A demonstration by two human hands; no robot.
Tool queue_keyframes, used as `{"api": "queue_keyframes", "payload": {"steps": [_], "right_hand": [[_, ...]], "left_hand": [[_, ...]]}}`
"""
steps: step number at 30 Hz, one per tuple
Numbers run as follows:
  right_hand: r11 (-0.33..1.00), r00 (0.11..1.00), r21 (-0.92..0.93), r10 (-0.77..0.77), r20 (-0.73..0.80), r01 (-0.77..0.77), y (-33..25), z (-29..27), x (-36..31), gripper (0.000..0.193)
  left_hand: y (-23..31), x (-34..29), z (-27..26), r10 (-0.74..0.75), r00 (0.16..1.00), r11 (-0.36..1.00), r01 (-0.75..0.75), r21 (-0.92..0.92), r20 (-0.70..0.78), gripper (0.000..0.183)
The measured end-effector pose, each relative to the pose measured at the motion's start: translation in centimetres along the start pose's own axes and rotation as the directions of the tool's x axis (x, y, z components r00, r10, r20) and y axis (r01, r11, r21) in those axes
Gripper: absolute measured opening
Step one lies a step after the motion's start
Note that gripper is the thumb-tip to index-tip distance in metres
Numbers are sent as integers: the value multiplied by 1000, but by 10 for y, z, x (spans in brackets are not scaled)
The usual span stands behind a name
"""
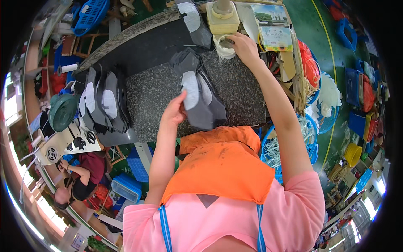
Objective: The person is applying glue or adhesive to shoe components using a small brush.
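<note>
My left hand (174, 111) pinches the near left edge of a dark grey cut piece (197, 113) with a light grey patch, shaped like part of a shoe upper. That piece lies with others in a loose stack on the speckled dark worktop (147, 94), close to my apron. At the far side, my right hand (244, 47) is closed at a small white pot (225, 52), its fingertips on something dark at the rim that I cannot make out. Behind the pot stands a square cream container (222, 23).
Similar grey pieces lie in stacks (112, 103) on the left and in another pile (194, 25) at the far edge. A green fan (63, 112) stands at left. Blue baskets (308, 132) are beside the table at right. A co-worker (86, 176) sits at lower left.
</note>
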State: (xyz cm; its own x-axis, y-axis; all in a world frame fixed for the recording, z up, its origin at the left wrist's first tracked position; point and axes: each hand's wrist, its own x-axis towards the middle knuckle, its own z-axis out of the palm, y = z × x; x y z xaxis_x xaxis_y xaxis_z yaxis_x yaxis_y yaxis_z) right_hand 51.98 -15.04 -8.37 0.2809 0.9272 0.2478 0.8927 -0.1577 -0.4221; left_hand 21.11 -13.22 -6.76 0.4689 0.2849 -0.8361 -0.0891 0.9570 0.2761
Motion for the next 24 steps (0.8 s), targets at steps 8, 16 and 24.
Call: {"api": "queue_keyframes", "payload": {"steps": [8, 16, 24], "right_hand": [[992, 992, -34, 122, 26, -121, -17, -25, -37, 40], [988, 988, 40, 150, -35, -148, -17, -27, -42, 32], [977, 973, 20, 213, -90, -212, -24, -29, -52, 26]], "left_hand": [[-37, -12, 8, -84, 996, 975, 76, 210, 28, 43], [-3, -32, 23, -50, 998, 997, 52, -50, 37, 49], [19, -52, 57, 520, 837, 841, -536, 68, 173, 28]]}}
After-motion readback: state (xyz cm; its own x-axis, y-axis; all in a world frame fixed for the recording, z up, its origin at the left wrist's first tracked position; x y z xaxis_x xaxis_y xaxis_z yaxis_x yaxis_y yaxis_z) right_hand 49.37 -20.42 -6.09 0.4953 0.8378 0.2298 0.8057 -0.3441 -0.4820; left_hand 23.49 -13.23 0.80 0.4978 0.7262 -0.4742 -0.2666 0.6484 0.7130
